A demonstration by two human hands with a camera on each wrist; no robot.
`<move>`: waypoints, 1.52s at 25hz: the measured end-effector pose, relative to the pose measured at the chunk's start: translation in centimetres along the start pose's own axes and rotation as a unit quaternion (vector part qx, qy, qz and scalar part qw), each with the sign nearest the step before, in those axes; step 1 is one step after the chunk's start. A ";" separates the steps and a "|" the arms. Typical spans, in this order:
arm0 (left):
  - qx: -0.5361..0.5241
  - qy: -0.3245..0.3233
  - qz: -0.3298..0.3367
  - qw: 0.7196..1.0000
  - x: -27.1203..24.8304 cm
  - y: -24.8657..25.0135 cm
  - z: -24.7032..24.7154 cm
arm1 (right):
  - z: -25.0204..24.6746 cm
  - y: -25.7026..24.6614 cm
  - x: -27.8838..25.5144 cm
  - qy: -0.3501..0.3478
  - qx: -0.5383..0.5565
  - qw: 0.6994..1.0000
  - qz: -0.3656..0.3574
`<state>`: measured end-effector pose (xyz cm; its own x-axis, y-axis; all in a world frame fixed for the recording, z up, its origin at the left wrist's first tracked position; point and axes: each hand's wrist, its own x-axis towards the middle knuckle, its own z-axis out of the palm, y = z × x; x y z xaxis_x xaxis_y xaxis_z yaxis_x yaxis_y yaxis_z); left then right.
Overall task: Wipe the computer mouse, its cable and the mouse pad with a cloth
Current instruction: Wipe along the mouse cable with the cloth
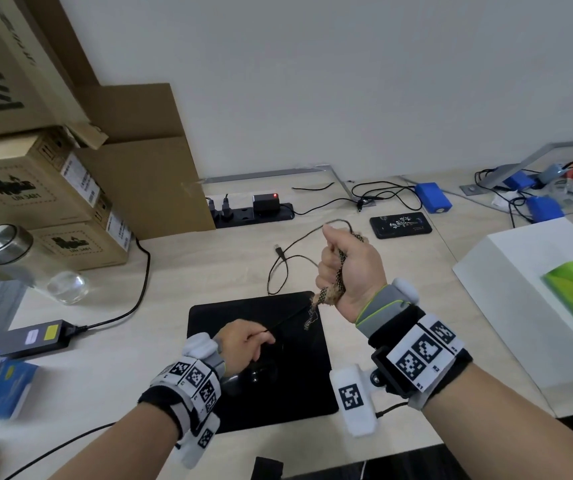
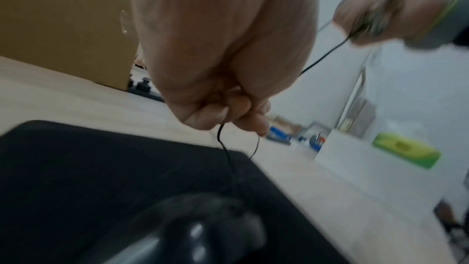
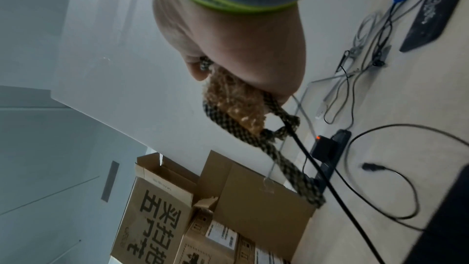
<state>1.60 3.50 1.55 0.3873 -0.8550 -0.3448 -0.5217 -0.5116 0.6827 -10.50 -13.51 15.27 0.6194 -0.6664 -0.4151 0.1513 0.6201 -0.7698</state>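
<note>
A black mouse (image 1: 260, 370) (image 2: 203, 226) sits on the black mouse pad (image 1: 292, 393) (image 2: 76, 168) near the desk's front edge. My left hand (image 1: 253, 341) (image 2: 233, 115) hovers just above the mouse and pinches its thin black cable (image 1: 288, 318) (image 2: 227, 152). From there the cable rises taut to my right hand (image 1: 343, 268) (image 2: 380, 7), held raised behind the pad. That fist grips a checked brown cloth (image 1: 330, 292) (image 3: 238, 105) wrapped round the cable (image 3: 330, 188). Beyond the fist the cable loops over the desk to its USB plug (image 1: 279, 251).
Cardboard boxes (image 1: 53, 188) stand at the left, with a steel-lidded glass jar (image 1: 18, 258) and a power brick (image 1: 35, 337) in front. A power strip (image 1: 253, 213) lies by the wall. A phone (image 1: 401, 225), blue batteries (image 1: 434, 197) and a white box (image 1: 534, 299) are to the right.
</note>
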 end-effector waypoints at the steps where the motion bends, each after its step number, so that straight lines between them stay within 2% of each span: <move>1: 0.022 -0.020 -0.029 0.999 -0.1 -1.2 0.1 | 0.0 -0.6 0.1 0.005 0.001 1.000 -0.011; 4: 0.099 -0.059 -0.125 0.985 -0.7 -4.4 0.7 | 0.5 -1.8 0.7 0.011 0.001 0.999 -0.034; 6: 0.142 -0.016 -0.171 0.975 -0.7 -4.5 0.3 | 0.9 -1.8 1.0 0.009 -0.005 0.999 -0.047; 7: 0.149 0.020 -0.167 0.974 -0.7 -4.0 0.1 | 1.1 -1.6 1.1 0.008 -0.005 0.999 -0.051; 9: 0.122 0.060 -0.091 0.986 -0.4 -1.4 -0.1 | 1.1 -0.6 1.3 0.008 -0.003 0.999 -0.050; 12: -0.031 0.069 0.050 0.996 -0.4 5.9 -0.9 | 0.9 1.3 1.4 0.007 0.015 0.999 -0.028; 14: -0.160 0.066 0.068 0.982 -0.3 9.2 -0.9 | 0.6 1.8 1.5 0.012 0.025 1.000 -0.007; 15: -0.199 0.089 0.061 0.974 -0.1 9.4 -0.9 | 0.4 1.6 1.7 0.019 0.031 0.999 0.004; 16: -0.200 0.113 0.052 0.972 0.1 9.1 -1.0 | 0.2 1.3 1.9 0.028 0.039 0.999 0.011; 19: -0.112 0.143 -0.002 0.983 0.8 5.9 -1.3 | -0.8 -0.7 2.3 0.052 0.060 0.997 0.010; 24: -0.008 0.138 -0.159 0.978 1.6 -1.9 -2.0 | -1.2 -2.9 2.3 0.063 0.061 0.996 -0.018; 27: -0.004 0.138 -0.218 0.966 0.7 -6.1 -2.5 | -1.2 -4.1 2.2 0.062 0.062 0.996 -0.035; 30: -0.014 0.146 -0.236 0.961 -0.1 -6.9 -2.6 | -1.1 -4.5 2.2 0.053 0.063 0.996 -0.036; 32: 0.006 0.174 -0.190 0.966 0.2 -4.4 -2.4 | -0.8 -3.8 2.3 0.047 0.048 0.997 -0.030; 36: -0.001 0.257 -0.018 0.966 0.9 4.2 -2.9 | 0.1 -1.2 2.4 0.035 0.031 0.999 -0.008; 37: -0.012 0.253 0.026 0.967 0.8 6.2 -3.0 | 0.2 -0.6 2.3 0.031 0.034 0.999 -0.003; 38: -0.052 0.221 0.056 0.972 0.8 7.9 -2.9 | 0.3 -0.3 2.2 0.025 0.042 0.999 0.002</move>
<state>0.04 -0.98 8.54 0.6331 -0.7734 0.0310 -0.5084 -0.3852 0.7702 -8.93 -15.01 14.70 0.5818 -0.6825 -0.4424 0.2149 0.6536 -0.7257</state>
